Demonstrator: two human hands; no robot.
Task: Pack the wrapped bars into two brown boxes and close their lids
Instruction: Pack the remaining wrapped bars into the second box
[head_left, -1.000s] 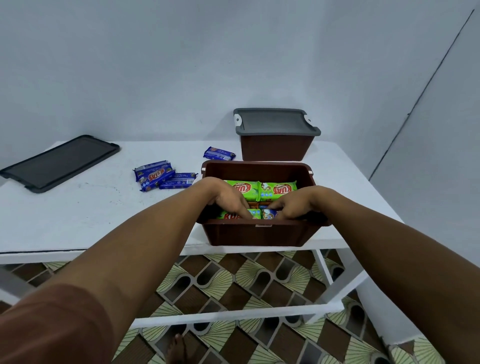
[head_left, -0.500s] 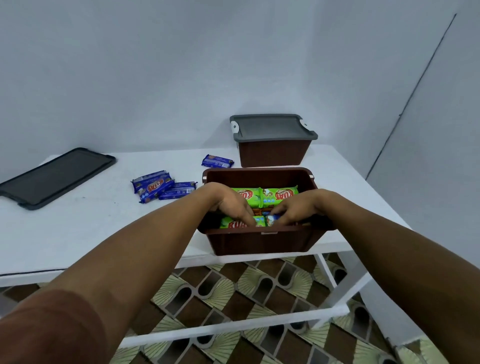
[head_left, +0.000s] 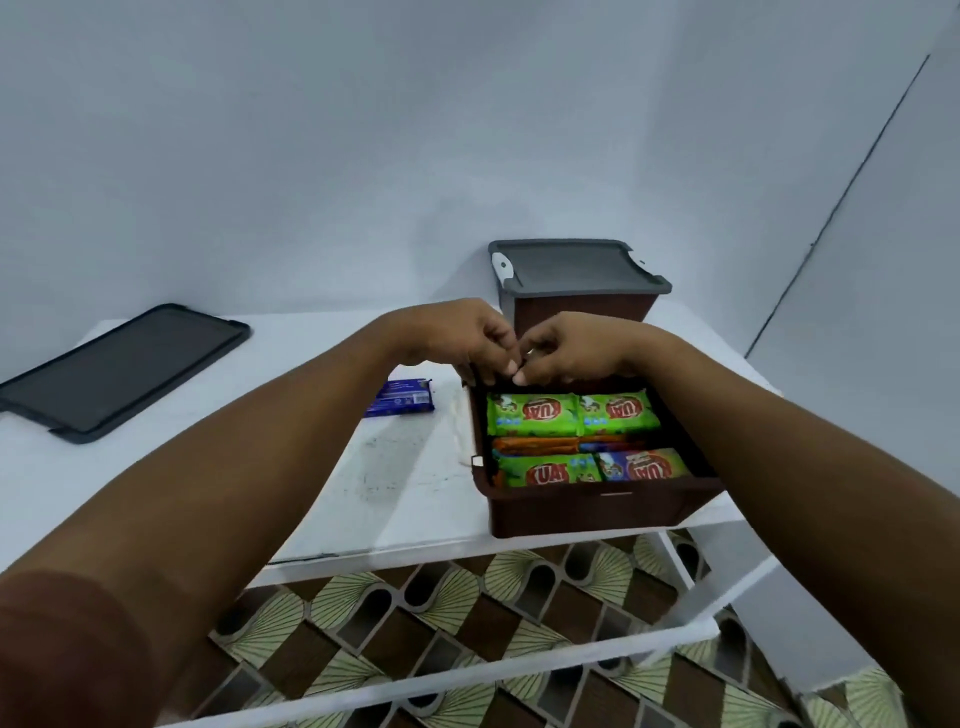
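left hand (head_left: 457, 338) and right hand (head_left: 571, 345) meet, fingers curled, at the 12 o'clock rim of the open box (head_left: 597, 512), whether pinching anything i cannot tell, likely settling the bars (head_left: 532, 421) inside flat so the lid (head_left: 119, 371) at 9 o'clock will seat.

The open box (head_left: 597, 506) is being carried by the table (head_left: 405, 493) at its near right edge. Wrapped bars (head_left: 532, 414) are being held inside it in a far and a near row, two side by side in each, with more lying beneath. A loose wrapped bar (head_left: 400, 402) is being left on the table just left of the box's far corner. The lidded box (head_left: 576, 312) is being kept behind the open one, and the spare lid (head_left: 124, 369) well apart at the far left. The left hand (head_left: 457, 332) and right hand (head_left: 576, 345) are being held together over the open box's far rim.
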